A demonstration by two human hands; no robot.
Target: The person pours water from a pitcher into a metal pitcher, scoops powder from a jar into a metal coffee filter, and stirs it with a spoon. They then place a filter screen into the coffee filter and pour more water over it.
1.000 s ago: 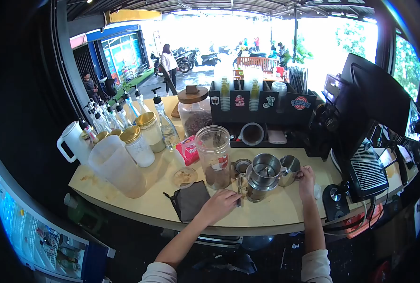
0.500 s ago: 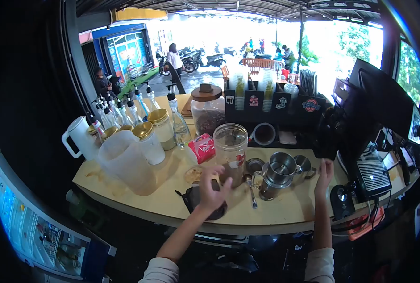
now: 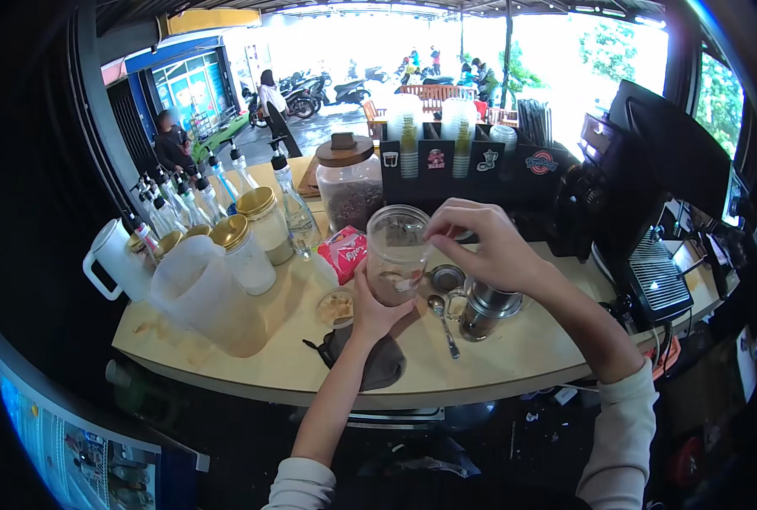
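Note:
A tall clear plastic jar [image 3: 391, 242] with no lid stands on the counter in front of me. My left hand [image 3: 378, 308] is wrapped around its lower part. My right hand [image 3: 487, 246] is at the right side of the jar's rim, fingers bent together in a pinch; what they hold, if anything, is hidden. Below that hand sits a metal drip filter [image 3: 490, 299] on a glass mug [image 3: 478, 323], partly covered. A spoon [image 3: 445, 327] and a round metal lid [image 3: 446, 278] lie beside the mug. A red-and-white packet [image 3: 343, 253] touches the jar's left side.
Left of the jar stand a frosted pitcher [image 3: 193, 289], gold-lidded jars [image 3: 251, 263] and several pump bottles [image 3: 293, 208]. A dark pouch [image 3: 370, 361] lies near the front edge. Behind are a wood-lidded jar [image 3: 348, 187] and a black cup holder [image 3: 472, 170]; a coffee machine [image 3: 650, 263] is at right.
My left hand has gone from hovering over the pouch to gripping the jar. From the far right, my right hand has come across to the jar's rim. The camera view has shifted slightly.

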